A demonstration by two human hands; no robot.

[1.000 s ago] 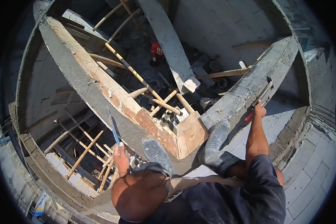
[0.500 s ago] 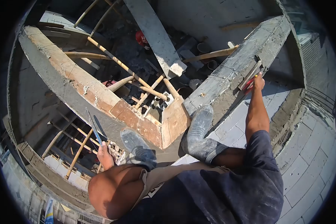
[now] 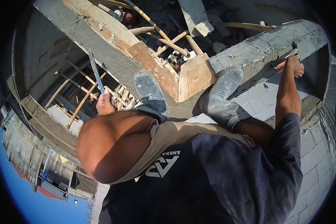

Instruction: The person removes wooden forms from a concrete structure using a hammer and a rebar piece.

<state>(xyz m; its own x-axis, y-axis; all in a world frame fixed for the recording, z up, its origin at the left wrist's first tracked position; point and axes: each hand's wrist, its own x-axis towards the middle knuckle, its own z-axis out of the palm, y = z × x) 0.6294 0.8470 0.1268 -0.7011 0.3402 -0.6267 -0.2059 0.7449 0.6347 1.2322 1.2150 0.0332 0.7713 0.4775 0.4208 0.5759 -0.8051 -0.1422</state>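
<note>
My left hand [image 3: 105, 103] is wrapped round the lower end of a long, narrow trowel [image 3: 96, 71] with blue on it, its blade pointing up. Out to the right, my right hand [image 3: 295, 66] grips a red-handled trowel [image 3: 283, 61] against the side of the grey mortar-covered beam [image 3: 267, 48]. My boots, grey with dust, are planted either side of the corner, the left boot [image 3: 151, 91] on the mortared wall top and the right boot [image 3: 224, 93] beside the wooden board [image 3: 196, 76].
Bamboo poles [image 3: 153, 22] cross the deep opening beyond the corner. More bamboo [image 3: 80, 106] and a ledge [image 3: 50, 123] lie below on the left. White block wall [image 3: 310, 164] is at the right; a building [image 3: 26, 149] stands lower left.
The view has tilted down and left, so the beams sit higher and more of my shirt shows. Both hands still hold their tools; the right-hand tool remains at the beam's side.
</note>
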